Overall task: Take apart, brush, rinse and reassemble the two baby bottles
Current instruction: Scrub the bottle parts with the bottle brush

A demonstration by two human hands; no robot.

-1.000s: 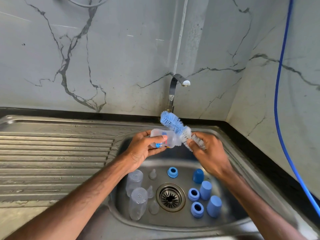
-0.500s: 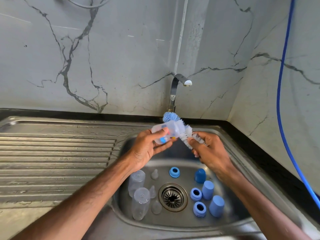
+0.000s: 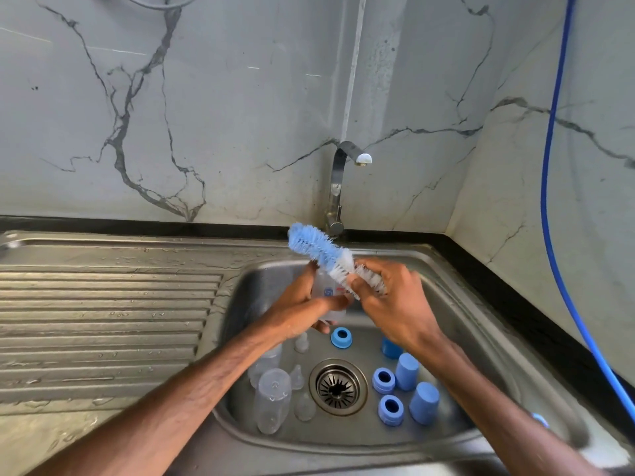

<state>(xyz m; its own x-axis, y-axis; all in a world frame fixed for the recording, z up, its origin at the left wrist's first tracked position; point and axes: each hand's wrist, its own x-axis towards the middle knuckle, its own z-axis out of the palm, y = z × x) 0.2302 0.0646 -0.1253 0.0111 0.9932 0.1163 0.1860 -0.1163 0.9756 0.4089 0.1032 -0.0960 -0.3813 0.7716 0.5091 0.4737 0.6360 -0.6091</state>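
Our left hand covers most of the clear bottle; our right hand hides the handle of the brush; one blue cap sits half behind that wrist.

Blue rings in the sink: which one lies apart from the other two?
The ring beyond the drain, alone; the other two sit right of it among blue caps.

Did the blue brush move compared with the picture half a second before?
Yes. The brush slid left: its blue tip now lies clearly left of the tap, where before it sat just below it.
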